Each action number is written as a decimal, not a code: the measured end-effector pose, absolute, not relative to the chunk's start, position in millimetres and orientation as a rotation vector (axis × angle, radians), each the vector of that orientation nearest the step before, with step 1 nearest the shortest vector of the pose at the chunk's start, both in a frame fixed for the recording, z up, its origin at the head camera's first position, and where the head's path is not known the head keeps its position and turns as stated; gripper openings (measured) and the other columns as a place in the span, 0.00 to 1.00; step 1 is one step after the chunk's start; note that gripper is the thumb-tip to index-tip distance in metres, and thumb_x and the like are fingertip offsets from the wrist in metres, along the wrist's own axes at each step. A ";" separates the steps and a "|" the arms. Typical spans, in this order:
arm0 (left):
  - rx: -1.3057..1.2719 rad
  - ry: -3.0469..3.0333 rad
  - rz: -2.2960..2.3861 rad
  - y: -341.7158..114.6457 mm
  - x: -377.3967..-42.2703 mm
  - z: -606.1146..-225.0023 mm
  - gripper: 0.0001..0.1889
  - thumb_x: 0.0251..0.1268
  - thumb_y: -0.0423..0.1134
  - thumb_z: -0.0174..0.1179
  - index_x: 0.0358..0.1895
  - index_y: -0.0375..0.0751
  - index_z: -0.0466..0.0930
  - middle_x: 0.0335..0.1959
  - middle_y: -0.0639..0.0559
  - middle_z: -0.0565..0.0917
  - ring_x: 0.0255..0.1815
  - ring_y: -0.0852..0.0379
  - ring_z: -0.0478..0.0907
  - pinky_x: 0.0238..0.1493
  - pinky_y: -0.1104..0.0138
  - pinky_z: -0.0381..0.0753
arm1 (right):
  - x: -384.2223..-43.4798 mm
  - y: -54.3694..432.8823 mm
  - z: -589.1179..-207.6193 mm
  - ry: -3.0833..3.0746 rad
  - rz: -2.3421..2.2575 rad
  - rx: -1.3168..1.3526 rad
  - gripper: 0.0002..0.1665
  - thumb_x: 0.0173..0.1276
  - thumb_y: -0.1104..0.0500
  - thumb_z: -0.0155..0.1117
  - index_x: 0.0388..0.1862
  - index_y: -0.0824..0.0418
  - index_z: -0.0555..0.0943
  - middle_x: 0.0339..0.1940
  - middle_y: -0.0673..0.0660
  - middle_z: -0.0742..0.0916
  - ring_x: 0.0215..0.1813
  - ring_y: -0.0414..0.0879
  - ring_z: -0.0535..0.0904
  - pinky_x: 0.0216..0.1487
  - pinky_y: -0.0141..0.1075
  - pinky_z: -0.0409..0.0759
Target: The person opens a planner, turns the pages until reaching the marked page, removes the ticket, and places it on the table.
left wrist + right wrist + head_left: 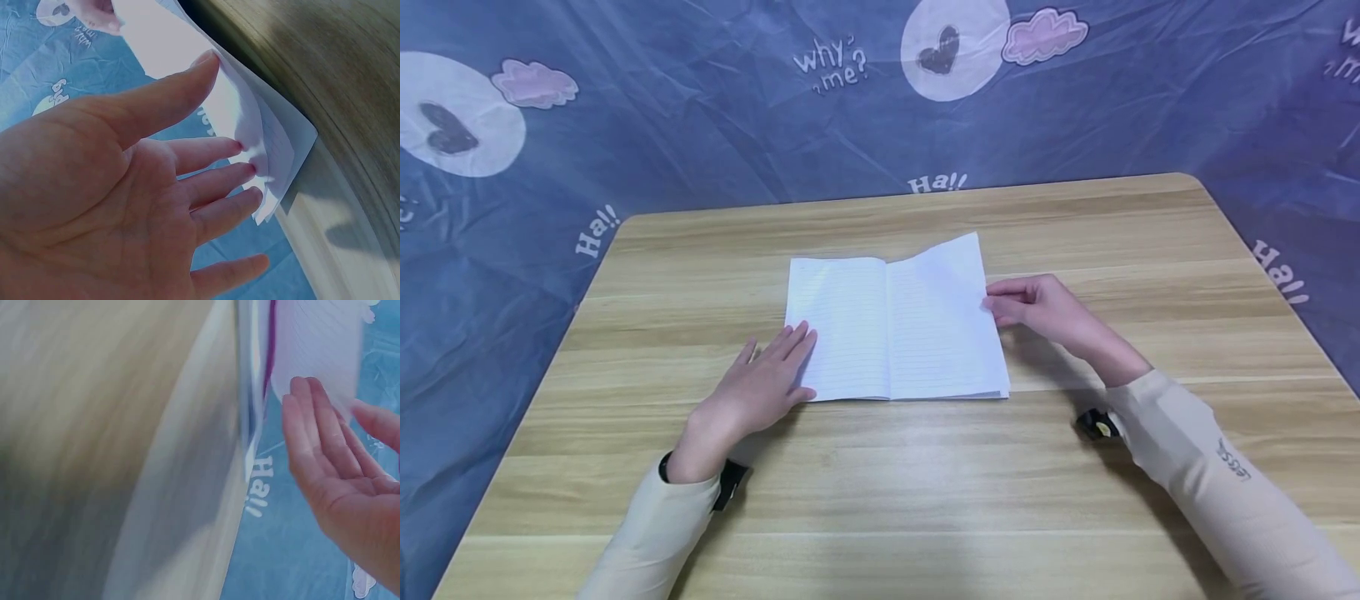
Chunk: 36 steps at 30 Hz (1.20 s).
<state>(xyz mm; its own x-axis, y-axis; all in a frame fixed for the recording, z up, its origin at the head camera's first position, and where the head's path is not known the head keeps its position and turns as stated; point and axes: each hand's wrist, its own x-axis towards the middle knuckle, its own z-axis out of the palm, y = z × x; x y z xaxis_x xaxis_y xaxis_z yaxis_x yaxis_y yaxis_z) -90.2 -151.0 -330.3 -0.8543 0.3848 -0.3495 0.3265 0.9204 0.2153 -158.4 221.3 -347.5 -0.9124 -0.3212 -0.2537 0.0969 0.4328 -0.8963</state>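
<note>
Clock centred on the notebook, head view, near to far.

Sleeves first: pale left sleeve at 8 o'clock, pale right sleeve at 4, dark lettering on that one. Dark wrist units stick out just past the cuffs: left unit between 7 and 8, right unit at 4.

My left hand is at 8 o'clock. Fingers straight and spread wide, tips touching the outer edge of the left page, thumb at its near corner.

Notebook sits mid-counter, opened to two lined pages, fold running 12 to 6.

My right hand is at 3 o'clock, fingers narrow, thumb and fingers pinching the outer edge of the right page. That page bows up, far corner raised between 1 and 2. Right wrist view is partly blurred.

Wood-grain counter under it all, far edge at 12.

Beyond: blue cloth, 10 through 2, printed with hearts, pink clouds, "Ha!!" and "why me?".
</note>
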 end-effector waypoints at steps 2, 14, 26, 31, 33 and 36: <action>0.517 2.690 0.202 -151.3 -90.4 -330.7 0.40 0.71 0.47 0.58 0.78 0.34 0.49 0.79 0.40 0.48 0.78 0.42 0.43 0.72 0.39 0.42 | -156.0 219.2 -344.5 2.270 -1.521 -0.202 0.31 0.74 0.52 0.60 0.66 0.73 0.71 0.59 0.68 0.81 0.50 0.47 0.84 0.57 0.37 0.78; 0.485 2.694 0.211 -153.8 -88.6 -330.7 0.40 0.72 0.47 0.57 0.78 0.35 0.48 0.79 0.40 0.47 0.79 0.42 0.42 0.72 0.38 0.42 | -143.9 171.1 -347.1 2.155 -1.576 -0.695 0.25 0.80 0.54 0.50 0.69 0.66 0.71 0.65 0.62 0.79 0.64 0.53 0.76 0.65 0.45 0.72; 0.473 2.754 0.194 -163.1 -87.4 -322.6 0.32 0.77 0.39 0.47 0.78 0.35 0.48 0.79 0.39 0.48 0.78 0.40 0.45 0.71 0.36 0.43 | -135.3 129.9 -366.1 2.370 -1.209 -1.120 0.26 0.75 0.58 0.58 0.68 0.67 0.72 0.66 0.58 0.78 0.63 0.45 0.75 0.66 0.43 0.71; 0.420 2.819 0.208 -163.6 -88.7 -321.4 0.31 0.78 0.37 0.42 0.79 0.37 0.46 0.79 0.41 0.46 0.78 0.41 0.43 0.71 0.37 0.41 | -131.2 121.5 -367.0 2.386 -1.044 -1.175 0.28 0.75 0.55 0.59 0.69 0.66 0.72 0.70 0.59 0.74 0.71 0.47 0.67 0.71 0.43 0.64; 0.425 2.840 0.229 -161.3 -89.2 -322.5 0.31 0.78 0.39 0.42 0.79 0.38 0.45 0.80 0.42 0.45 0.79 0.42 0.41 0.72 0.37 0.40 | -130.2 119.2 -367.4 2.390 -1.001 -1.196 0.28 0.75 0.54 0.59 0.68 0.66 0.73 0.72 0.60 0.72 0.73 0.49 0.65 0.72 0.44 0.63; 0.471 2.844 0.257 -155.7 -88.7 -324.8 0.33 0.78 0.44 0.46 0.79 0.38 0.45 0.80 0.43 0.45 0.79 0.43 0.41 0.72 0.38 0.41 | -128.6 117.0 -367.8 2.401 -0.954 -1.212 0.28 0.74 0.54 0.60 0.68 0.66 0.73 0.72 0.60 0.72 0.74 0.51 0.63 0.72 0.45 0.62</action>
